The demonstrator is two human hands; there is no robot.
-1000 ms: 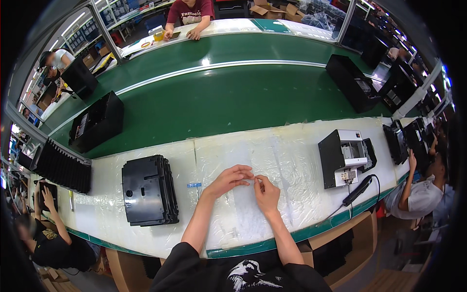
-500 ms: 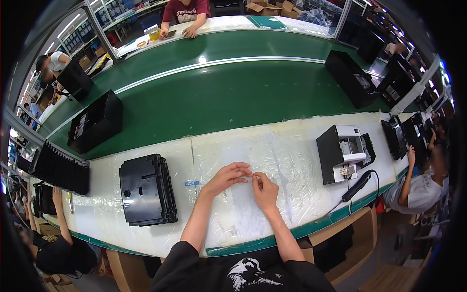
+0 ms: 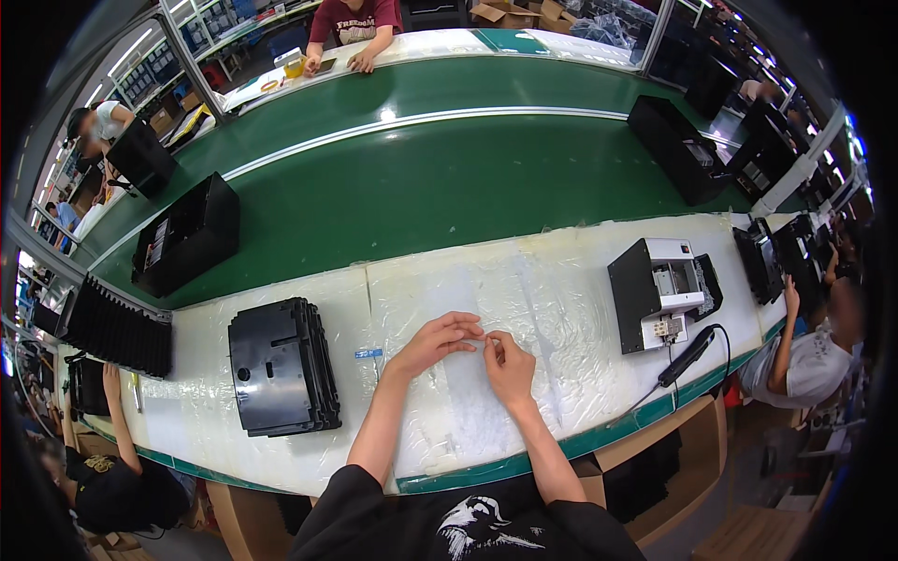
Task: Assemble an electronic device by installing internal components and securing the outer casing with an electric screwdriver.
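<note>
Above the plastic-covered white bench (image 3: pixel 599 280), my two hands are close together in front of me. My left hand (image 3: pixel 436 344) has its fingers stretched out and slightly bent, pointing right. My right hand (image 3: pixel 511 368) is closed with thumb and forefinger in a pinch, close to the left fingertips. Whatever the pinch holds, if anything, is too small to make out. To the left of my hands lies a stack of black plastic panels (image 3: pixel 281 366), and a small blue label strip (image 3: pixel 369 354) is on the bench between.
At right stand a black-and-white machine (image 3: pixel 659 294) and a black corded tool (image 3: pixel 687 357). Beyond runs a green conveyor (image 3: pixel 421 187) with black housings (image 3: pixel 192 234). Ribbed black parts (image 3: pixel 117 327) are stacked far left. Co-workers sit on both sides and opposite; cardboard boxes (image 3: pixel 669 467) stand below.
My hands stay in the same pose. On the near part of the conveyor the black housings have shifted very slightly right; the one at the far upper left has edged left.
</note>
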